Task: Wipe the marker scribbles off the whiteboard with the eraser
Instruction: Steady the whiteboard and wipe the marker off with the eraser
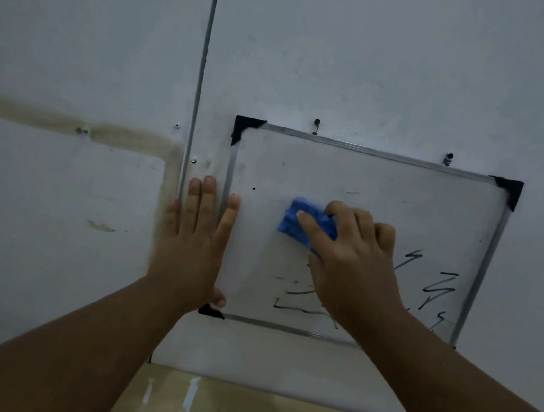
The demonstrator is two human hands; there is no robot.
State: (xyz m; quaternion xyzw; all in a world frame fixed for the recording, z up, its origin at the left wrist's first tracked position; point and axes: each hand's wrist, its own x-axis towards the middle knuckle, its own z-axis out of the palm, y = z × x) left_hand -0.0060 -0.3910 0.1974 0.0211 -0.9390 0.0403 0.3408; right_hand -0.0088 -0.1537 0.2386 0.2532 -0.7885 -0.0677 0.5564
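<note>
A small whiteboard (399, 192) with a metal frame and black corner caps hangs on the wall. Black marker scribbles (437, 283) cover its lower right, and more lines (294, 302) sit at the lower middle, partly hidden by my right wrist. My right hand (352, 261) grips a blue eraser (299, 218) and holds it against the board's middle left. My left hand (193, 241) lies flat with straight fingers over the board's left frame edge, its thumb near the lower left corner.
A thin vertical pipe (200, 81) runs down the wall just left of the board. Two hooks (317, 123) hold the board's top edge. A light wooden surface (242, 410) lies below, against the wall.
</note>
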